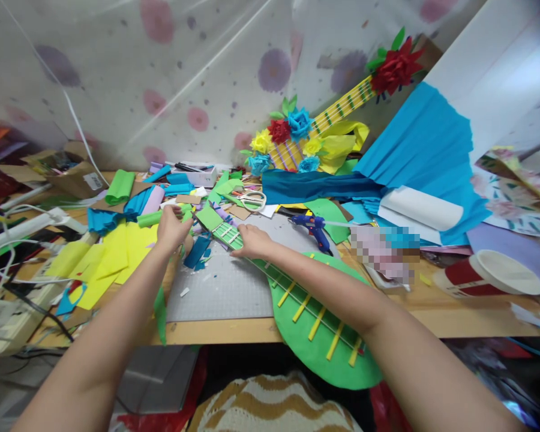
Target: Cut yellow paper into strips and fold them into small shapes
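Centrally, a green paper guitar (310,351) is shown laid aslant across the front edge of the tabletop (225,332); its rounded body, crossed by yellow strips, is extended beyond that edge, while its neck is directed toward the back left over a grey cutting mat (247,294). The neck is gripped near its head by the right hand (252,240), with the fingers closed over it. The left hand (171,228) is placed just beside the head end, among green paper pieces; whether anything is pinched there cannot be told. Blue scraps (198,251) are scattered on the mat beneath the neck. A blue glue gun (312,228) is laid toward the mat's right edge, and white-handled scissors (252,201) are seen behind it. Yellow sheets (117,258) are spread left of the mat. Along the tabletop's back edge, a yellow guitar (342,114) decorated with paper flowers is leaned against the wall covering (234,78). Blue crepe paper (427,150) is fanned out at right.
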The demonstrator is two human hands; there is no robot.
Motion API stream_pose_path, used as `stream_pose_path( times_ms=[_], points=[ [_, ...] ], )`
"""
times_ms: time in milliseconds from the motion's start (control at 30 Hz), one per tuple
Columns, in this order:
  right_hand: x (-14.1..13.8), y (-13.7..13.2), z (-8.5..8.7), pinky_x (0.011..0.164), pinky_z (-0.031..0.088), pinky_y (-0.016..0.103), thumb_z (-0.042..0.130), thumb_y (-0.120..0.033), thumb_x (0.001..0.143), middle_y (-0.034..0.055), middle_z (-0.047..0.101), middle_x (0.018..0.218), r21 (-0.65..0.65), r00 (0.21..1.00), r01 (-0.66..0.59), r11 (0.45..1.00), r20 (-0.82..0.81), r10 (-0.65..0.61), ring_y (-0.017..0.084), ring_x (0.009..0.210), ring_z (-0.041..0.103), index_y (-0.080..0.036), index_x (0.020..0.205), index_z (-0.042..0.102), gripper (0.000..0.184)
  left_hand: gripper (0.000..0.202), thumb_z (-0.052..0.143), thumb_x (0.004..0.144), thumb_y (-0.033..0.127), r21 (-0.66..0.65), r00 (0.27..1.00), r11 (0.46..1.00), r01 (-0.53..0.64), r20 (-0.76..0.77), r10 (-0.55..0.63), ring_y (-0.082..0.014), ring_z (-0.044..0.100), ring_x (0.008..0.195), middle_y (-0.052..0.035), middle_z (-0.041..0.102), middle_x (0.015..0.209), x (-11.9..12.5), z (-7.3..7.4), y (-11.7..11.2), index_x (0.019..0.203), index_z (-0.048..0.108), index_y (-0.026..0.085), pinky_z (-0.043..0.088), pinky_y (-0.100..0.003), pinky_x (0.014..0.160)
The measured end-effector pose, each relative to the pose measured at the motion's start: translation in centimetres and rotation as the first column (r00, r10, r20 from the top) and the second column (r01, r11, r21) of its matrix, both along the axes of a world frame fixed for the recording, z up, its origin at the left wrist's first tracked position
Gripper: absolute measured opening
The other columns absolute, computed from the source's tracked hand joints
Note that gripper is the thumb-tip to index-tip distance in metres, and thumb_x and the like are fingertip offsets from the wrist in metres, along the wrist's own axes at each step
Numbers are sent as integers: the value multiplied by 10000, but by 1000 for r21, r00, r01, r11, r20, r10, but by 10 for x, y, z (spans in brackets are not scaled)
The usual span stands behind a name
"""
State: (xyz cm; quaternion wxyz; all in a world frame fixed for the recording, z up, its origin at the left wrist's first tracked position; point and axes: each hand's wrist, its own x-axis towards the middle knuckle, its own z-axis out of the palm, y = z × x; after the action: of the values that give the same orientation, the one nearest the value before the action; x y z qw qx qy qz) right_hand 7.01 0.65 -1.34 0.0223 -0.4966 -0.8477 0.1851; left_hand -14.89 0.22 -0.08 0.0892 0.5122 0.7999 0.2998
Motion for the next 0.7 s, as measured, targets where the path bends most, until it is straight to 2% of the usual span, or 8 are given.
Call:
stream_pose_path(
  times_ms=[100, 200, 333, 433, 500, 533, 633, 700],
  points=[
    [8, 5, 4, 876, 434, 372, 643, -606, 645, 171, 533, 1229, -30, 998, -22, 999, -56, 20, 286, 1130, 516, -150, 1250, 413, 792, 323, 560, 726, 250, 173, 992, 980, 101, -95, -85, -211, 561, 982, -99, 572, 1084, 5, 1, -7, 1033, 499, 173, 433, -324, 845],
    [20, 10, 13, 866, 437, 338, 643, -608, 655, 152, 533, 1259, -102, 995, -19, 995, -101, 8, 261, 1121, 532, -154, 1268, 420, 794, 210, 472, 803, 268, 236, 986, 960, 148, -117, -123, -205, 572, 935, -83, 602, 1002, 8, 10, -6, 955, 581, 173, 428, -312, 839],
    [40, 14, 23, 833, 444, 293, 603, -515, 753, 120, 586, 1209, -129, 985, 50, 990, -159, -70, 212, 1053, 578, -154, 1233, 473, 614, 233, 455, 834, 286, 152, 981, 970, 192, -66, -184, -191, 604, 752, -39, 637, 767, 23, 20, -2, 912, 647, 180, 435, -294, 747],
    [55, 16, 24, 806, 449, 270, 570, -432, 806, 89, 646, 1109, -121, 979, 92, 988, -170, -111, 183, 982, 609, -159, 1125, 563, 420, 192, 485, 819, 263, 28, 937, 945, 325, -142, -319, -204, 609, 791, -50, 652, 802, 48, 12, -6, 849, 659, 189, 431, -292, 741],
    [64, 16, 23, 802, 450, 258, 571, -386, 814, 75, 666, 1063, -110, 978, 101, 989, -174, -119, 167, 950, 618, -165, 1036, 611, 317, 143, 522, 796, 261, -96, 849, 876, 472, -218, -481, -223, 599, 885, -61, 654, 917, 65, 3, -11, 807, 652, 202, 429, -305, 780],
    [68, 16, 22, 800, 450, 252, 570, -370, 816, 69, 671, 1050, -110, 976, 103, 989, -182, -121, 160, 939, 620, -167, 1003, 626, 281, 133, 548, 782, 277, -139, 788, 824, 550, -239, -567, -236, 586, 933, -70, 647, 943, 73, -1, -12, 826, 647, 200, 426, -316, 809],
    [76, 14, 22, 781, 454, 232, 568, -333, 821, 56, 683, 1016, -123, 969, 112, 986, -209, -136, 146, 910, 627, -163, 957, 645, 232, 299, 597, 756, 348, -185, 576, 614, 767, -223, -787, -248, 534, 1063, -96, 609, 1080, 86, -4, -12, 1011, 598, 191, 392, -342, 912],
    [80, 12, 24, 767, 456, 223, 574, -310, 816, 52, 687, 1003, -129, 967, 111, 985, -213, -137, 143, 898, 630, -158, 946, 649, 214, 498, 653, 708, 395, -225, 453, 483, 846, -173, -875, -250, 499, 1134, -114, 565, 1185, 90, -1, -7, 1142, 527, 186, 370, -342, 951]
  ],
)
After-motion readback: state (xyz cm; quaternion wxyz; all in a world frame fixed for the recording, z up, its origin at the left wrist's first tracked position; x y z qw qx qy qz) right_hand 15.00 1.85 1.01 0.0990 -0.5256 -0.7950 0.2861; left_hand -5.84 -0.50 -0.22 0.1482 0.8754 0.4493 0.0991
